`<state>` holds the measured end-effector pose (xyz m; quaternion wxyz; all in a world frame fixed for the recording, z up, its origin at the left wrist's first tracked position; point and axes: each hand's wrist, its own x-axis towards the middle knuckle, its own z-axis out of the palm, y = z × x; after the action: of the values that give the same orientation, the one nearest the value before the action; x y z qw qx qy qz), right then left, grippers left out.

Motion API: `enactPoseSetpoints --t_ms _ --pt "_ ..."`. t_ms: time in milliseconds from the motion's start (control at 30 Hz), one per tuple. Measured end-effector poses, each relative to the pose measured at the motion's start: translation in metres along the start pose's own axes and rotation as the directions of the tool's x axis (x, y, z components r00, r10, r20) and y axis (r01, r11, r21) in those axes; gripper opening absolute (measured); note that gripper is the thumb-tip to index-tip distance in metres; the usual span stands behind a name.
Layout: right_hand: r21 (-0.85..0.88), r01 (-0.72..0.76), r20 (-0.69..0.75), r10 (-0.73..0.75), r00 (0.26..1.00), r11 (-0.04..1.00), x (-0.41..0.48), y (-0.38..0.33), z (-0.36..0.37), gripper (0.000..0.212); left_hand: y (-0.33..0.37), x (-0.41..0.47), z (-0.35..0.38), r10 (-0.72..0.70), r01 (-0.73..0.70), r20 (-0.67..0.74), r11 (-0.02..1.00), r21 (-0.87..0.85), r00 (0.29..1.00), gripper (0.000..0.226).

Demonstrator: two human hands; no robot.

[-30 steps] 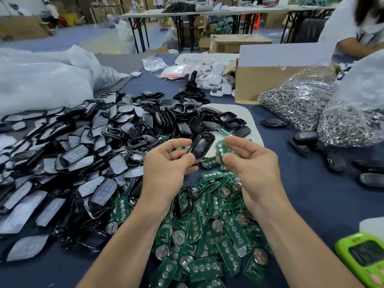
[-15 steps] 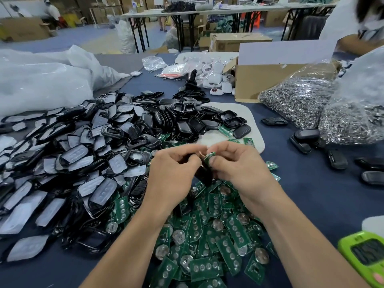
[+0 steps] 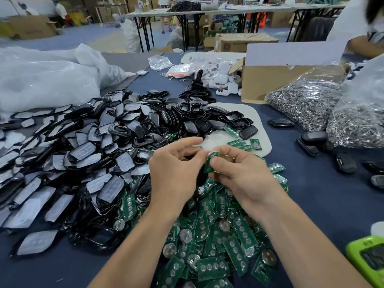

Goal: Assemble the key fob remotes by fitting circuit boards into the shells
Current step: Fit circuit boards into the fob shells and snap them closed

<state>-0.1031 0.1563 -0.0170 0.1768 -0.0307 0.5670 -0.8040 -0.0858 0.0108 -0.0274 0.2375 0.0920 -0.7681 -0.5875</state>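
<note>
Head view caught the right hand [image 3: 243,175] pinching a green circuit board [image 3: 211,163] between thumb and fingers, tilted on edge. The board touched the curled fingers of the left hand [image 3: 176,169], which gripped a black shell [image 3: 200,177] mostly hidden between the two hands at mid-frame. The board seemed not yet seated, so this fob was mid-fit. Below them lay a pile of loose boards [image 3: 218,235] and, to the left, a large heap of empty shells [image 3: 104,152], so most of the job looked undone. A few closed fobs [image 3: 311,140] sat on the blue surface [image 3: 311,194] at right.
</note>
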Motion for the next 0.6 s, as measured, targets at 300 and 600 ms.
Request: enactPoseSetpoints --t_ms 300,600 --pt "0.021 0.183 -0.425 -0.157 0.892 0.983 0.007 -0.004 -0.010 0.019 0.003 -0.003 -0.003 -0.034 0.039 0.278 0.999 -0.011 0.960 0.028" --pt "-0.383 0.219 -0.264 -0.334 0.905 0.897 0.006 -0.006 -0.019 0.022 0.002 0.000 0.001 -0.149 0.152 0.169 0.988 -0.006 0.974 0.033"
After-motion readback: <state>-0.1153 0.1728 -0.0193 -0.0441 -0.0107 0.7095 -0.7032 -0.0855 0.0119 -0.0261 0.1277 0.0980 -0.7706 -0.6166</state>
